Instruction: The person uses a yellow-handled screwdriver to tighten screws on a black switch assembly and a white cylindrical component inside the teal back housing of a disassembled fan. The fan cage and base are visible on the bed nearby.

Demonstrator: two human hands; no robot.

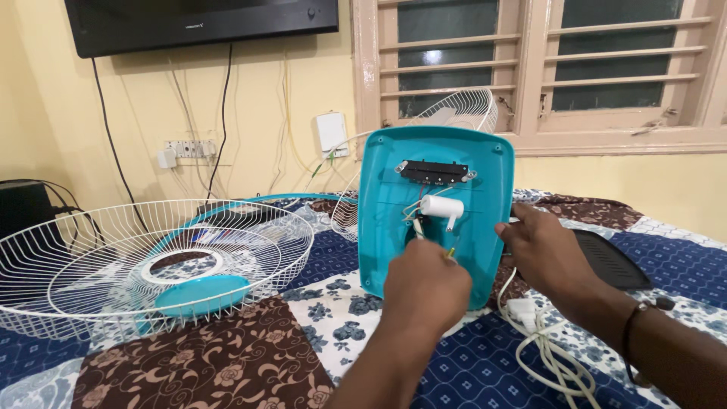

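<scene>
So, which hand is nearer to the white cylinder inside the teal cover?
The left hand. It is just below the white cylinder, among the wires under it. The right hand grips the right edge of the teal cover, further off to the side.

Two hands show, the left hand (424, 291) and the right hand (547, 254), both at one upright teal fan housing (485, 227) in the middle of the bed (469, 371). Inside that housing sit one white cylinder-shaped capacitor (441, 207) and one black switch strip (434, 172). Two white wire fan guards are in view, one near on the left (91, 257) and one far behind the housing (462, 110), along with one coiled white power cord (541, 344) near right, one black panel (613, 261) at right, and one dark screen (201, 23) on the far wall.
</scene>
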